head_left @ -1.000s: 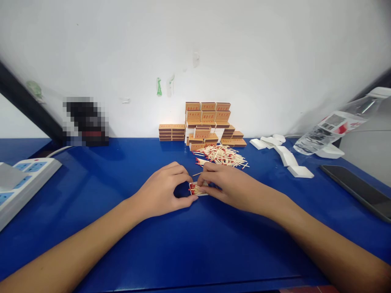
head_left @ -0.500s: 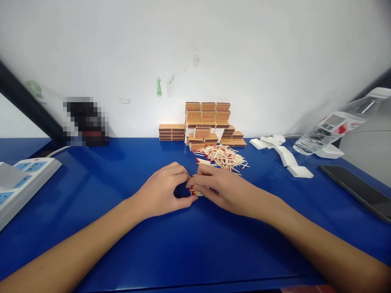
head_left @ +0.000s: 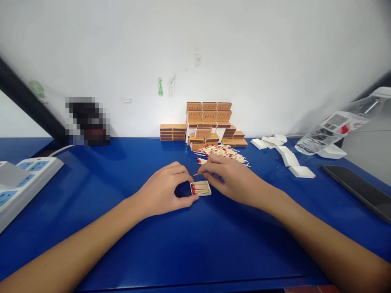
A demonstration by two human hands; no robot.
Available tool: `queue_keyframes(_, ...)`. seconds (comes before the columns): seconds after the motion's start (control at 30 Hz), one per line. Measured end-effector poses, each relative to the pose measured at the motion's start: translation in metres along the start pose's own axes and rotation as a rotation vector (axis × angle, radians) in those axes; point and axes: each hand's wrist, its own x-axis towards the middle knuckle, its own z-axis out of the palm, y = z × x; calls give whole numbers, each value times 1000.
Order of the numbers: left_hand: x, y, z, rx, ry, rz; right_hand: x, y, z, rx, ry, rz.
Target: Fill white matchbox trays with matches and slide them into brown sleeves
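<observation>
A small white matchbox tray lies on the blue table, partly filled with red-headed matches. My left hand steadies its left end between thumb and forefinger, the other fingers curled on the tabletop. Just above the tray's far edge, my right hand has thumb and forefinger pinched at a single matchstick, whose other end is hidden by the fingertips. Behind that hand spreads a loose heap of matches, partly covered by it.
Stacked matchboxes stand against the wall, with a lower stack to their left. Several white empty trays lie right, near a tilted water bottle and a phone. A power strip is at left.
My right hand has moved up and back from over the tray, uncovering the matches inside, and now pinches at a single matchstick. My left hand stays at the tray.
</observation>
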Motion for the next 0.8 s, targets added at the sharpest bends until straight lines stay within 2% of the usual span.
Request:
queue_keyframes(0.17,0,5,-1,-46,11,24,8,19,9,9,-10,51)
queue_keyframes(0.33,0,3,-2,-4,10,4,13,23,15,15,-42,44)
queue_keyframes(0.43,1,0,-2,9,50,-29,11,22,8,11,-21,34)
queue_keyframes(0.6,0,-1,2,24,71,-50,6,16,-10,112,48,134)
queue_keyframes(0.8,-1,-2,2,50,79,-49,7,12,-9,123,79,102)
